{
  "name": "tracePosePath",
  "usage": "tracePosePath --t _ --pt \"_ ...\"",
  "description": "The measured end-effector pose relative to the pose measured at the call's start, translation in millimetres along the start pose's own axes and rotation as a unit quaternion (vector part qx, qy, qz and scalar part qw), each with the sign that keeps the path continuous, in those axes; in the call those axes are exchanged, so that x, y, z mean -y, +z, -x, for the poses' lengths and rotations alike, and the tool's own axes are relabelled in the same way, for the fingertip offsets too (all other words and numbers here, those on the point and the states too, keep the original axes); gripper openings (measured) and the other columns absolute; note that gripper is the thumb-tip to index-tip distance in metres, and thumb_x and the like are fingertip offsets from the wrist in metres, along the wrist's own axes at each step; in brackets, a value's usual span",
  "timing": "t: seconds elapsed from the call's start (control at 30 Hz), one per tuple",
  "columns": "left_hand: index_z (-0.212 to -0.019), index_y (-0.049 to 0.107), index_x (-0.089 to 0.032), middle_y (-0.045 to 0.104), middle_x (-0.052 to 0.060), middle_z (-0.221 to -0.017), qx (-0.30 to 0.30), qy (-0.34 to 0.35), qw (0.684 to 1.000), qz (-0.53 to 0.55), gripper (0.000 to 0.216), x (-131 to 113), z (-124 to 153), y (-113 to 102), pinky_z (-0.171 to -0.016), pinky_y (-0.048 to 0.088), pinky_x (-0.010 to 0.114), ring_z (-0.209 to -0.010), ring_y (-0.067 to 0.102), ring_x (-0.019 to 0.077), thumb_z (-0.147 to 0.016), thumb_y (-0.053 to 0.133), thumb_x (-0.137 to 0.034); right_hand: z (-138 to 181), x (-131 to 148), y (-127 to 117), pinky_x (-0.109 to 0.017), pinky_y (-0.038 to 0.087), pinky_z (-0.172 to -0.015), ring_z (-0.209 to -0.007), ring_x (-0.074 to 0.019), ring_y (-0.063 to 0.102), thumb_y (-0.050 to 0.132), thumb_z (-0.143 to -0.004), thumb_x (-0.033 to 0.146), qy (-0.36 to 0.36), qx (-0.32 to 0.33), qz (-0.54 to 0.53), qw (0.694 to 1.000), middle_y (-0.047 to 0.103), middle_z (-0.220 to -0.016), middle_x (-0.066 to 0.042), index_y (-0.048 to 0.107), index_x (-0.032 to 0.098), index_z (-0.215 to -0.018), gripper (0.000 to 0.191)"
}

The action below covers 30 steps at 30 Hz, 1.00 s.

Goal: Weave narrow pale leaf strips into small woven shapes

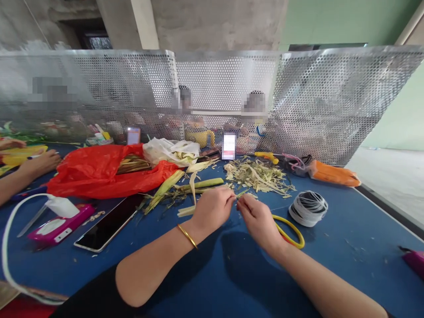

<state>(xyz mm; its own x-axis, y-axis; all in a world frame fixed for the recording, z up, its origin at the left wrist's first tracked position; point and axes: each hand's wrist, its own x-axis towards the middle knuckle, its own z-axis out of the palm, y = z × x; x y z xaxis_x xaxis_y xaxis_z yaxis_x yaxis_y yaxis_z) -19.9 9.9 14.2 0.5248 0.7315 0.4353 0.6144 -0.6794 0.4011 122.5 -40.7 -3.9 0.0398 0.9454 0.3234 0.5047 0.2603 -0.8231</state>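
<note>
My left hand (pixel 213 205), with a gold bangle at its wrist, is closed in a pinch over the middle of the table. Close beside it, my right hand (pixel 256 216) is closed the same way, fingertips nearly meeting. A thin green plant strip (pixel 243 192) shows between them; its ends are hidden by the fingers. Behind the right wrist lies a yellow loop (pixel 294 229), partly covered. A coil of white cord (pixel 308 208) rests to the right. Beyond the hands are a heap of pale husk shreds (pixel 260 176) and green-yellow husk leaves (pixel 165 190).
At left are a red plastic bag (pixel 89 170), a large phone (pixel 107 225) and a magenta power strip (pixel 61 225) with a white cable. A lit phone (pixel 228 145) leans on the perforated metal screen (pixel 228 84). Another person's hand (pixel 41 163) is at far left; an orange packet (pixel 334 173) lies right.
</note>
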Motion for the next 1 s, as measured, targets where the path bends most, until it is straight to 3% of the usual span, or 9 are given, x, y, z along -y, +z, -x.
tracePosePath --t 0.13,0.2,0.3,0.43,0.57,0.67,0.8,0.9,1.0 --pt "-0.069 0.066 -0.017 0.067 0.007 -0.071 0.138 0.064 0.988 -0.026 0.020 3 0 -10 -0.065 0.044 0.028 -0.071 0.063 0.0199 -0.083 0.052 -0.018 -9 3 -27 -0.026 0.026 -0.055 -0.057 -0.0121 0.037 0.043 -0.083 0.013 -0.160 0.121 0.206 0.958 0.046 -0.063 0.002 0.047 0.020 -0.067 0.017" --pt "-0.069 0.068 -0.018 0.065 0.003 -0.065 0.237 0.067 0.965 0.087 0.016 6 -3 -19 -0.059 0.044 0.024 -0.063 0.061 0.0155 -0.078 0.055 -0.016 -15 3 -37 -0.024 0.027 -0.055 -0.058 -0.0112 0.038 0.045 -0.084 0.016 -0.148 0.209 0.143 0.956 0.047 -0.062 0.003 0.049 0.019 -0.066 0.019" --pt "-0.075 0.069 -0.017 0.059 0.000 -0.060 0.315 -0.025 0.893 0.322 0.015 9 -6 -27 -0.049 0.042 0.020 -0.050 0.053 0.0095 -0.080 0.057 -0.024 -19 1 -42 -0.022 0.030 -0.051 -0.052 -0.0094 0.036 0.053 -0.086 0.031 -0.016 0.271 -0.096 0.958 0.044 -0.057 0.005 0.052 0.019 -0.066 0.023" --pt "-0.075 0.065 -0.013 0.052 -0.002 -0.059 0.217 -0.132 0.829 0.499 0.020 5 -7 -21 -0.047 0.045 0.020 -0.048 0.047 0.0077 -0.079 0.062 -0.033 -16 -2 -25 -0.021 0.027 -0.044 -0.041 -0.0057 0.019 0.064 -0.078 0.035 0.142 0.215 -0.396 0.882 0.026 -0.047 0.011 0.055 0.018 -0.069 0.021" --pt "-0.072 0.063 -0.013 0.049 -0.003 -0.058 0.116 -0.195 0.837 0.499 0.017 1 -6 -5 -0.045 0.043 0.019 -0.045 0.045 0.0063 -0.080 0.058 -0.028 -7 -4 0 -0.021 0.031 -0.045 -0.041 -0.0056 0.019 0.069 -0.074 0.037 0.190 0.088 -0.459 0.864 0.024 -0.047 0.012 0.055 0.018 -0.070 0.023" --pt "-0.072 0.062 -0.014 0.052 -0.003 -0.058 0.079 -0.221 0.851 0.470 0.015 0 -6 2 -0.044 0.043 0.019 -0.044 0.046 0.0066 -0.080 0.055 -0.025 -2 -5 10 -0.023 0.035 -0.047 -0.041 -0.0077 0.029 0.062 -0.078 0.042 0.175 0.006 -0.350 0.920 0.031 -0.046 0.010 0.053 0.020 -0.069 0.025" --pt "-0.069 0.062 -0.015 0.054 -0.003 -0.055 0.060 -0.244 0.879 0.405 0.015 -1 -6 5 -0.044 0.043 0.020 -0.043 0.050 0.0082 -0.080 0.054 -0.021 1 -7 7 -0.025 0.031 -0.052 -0.049 -0.0122 0.039 0.045 -0.089 0.036 0.048 -0.018 -0.028 0.998 0.042 -0.052 0.004 0.045 0.021 -0.065 0.027" --pt "-0.062 0.060 -0.015 0.053 -0.003 -0.051 0.078 -0.246 0.891 0.373 0.020 -3 -6 6 -0.044 0.042 0.019 -0.042 0.051 0.0086 -0.080 0.052 -0.016 1 -7 -1 -0.026 0.029 -0.057 -0.058 -0.0139 0.043 0.035 -0.092 0.025 -0.107 0.000 0.160 0.981 0.047 -0.063 0.000 0.041 0.022 -0.067 0.026" --pt "-0.058 0.059 -0.014 0.052 -0.003 -0.048 0.090 -0.260 0.884 0.378 0.022 -4 -6 9 -0.044 0.041 0.020 -0.041 0.051 0.0087 -0.078 0.053 -0.011 -2 -9 -6 -0.027 0.030 -0.057 -0.061 -0.0155 0.046 0.030 -0.091 0.018 -0.180 0.042 0.249 0.951 0.051 -0.068 -0.002 0.043 0.021 -0.072 0.023"
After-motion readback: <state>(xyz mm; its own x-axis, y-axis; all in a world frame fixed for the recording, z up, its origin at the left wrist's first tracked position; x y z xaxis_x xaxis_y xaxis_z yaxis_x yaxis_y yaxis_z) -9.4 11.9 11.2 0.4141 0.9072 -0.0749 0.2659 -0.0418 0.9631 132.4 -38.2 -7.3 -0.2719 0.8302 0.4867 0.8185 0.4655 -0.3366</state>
